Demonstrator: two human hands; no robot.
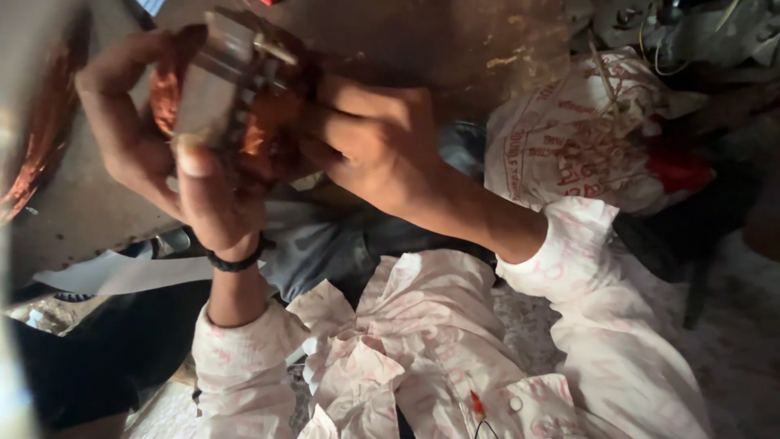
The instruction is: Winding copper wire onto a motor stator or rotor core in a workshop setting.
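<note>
A round motor stator [231,89] with a grey laminated metal core and orange copper windings is held up close to the camera. My left hand [154,154] wraps around its left side, thumb pressed on the metal rim, a black band at the wrist. My right hand [374,150] grips its right side, fingers curled into the copper windings. Both forearms wear white sleeves with a pink print.
A white printed sack [569,138] lies to the right, with wires and dark metal parts [691,32] behind it. A copper coil [32,154] shows at the left edge. Below are my lap in grey trousers [317,244] and a dusty floor [731,349].
</note>
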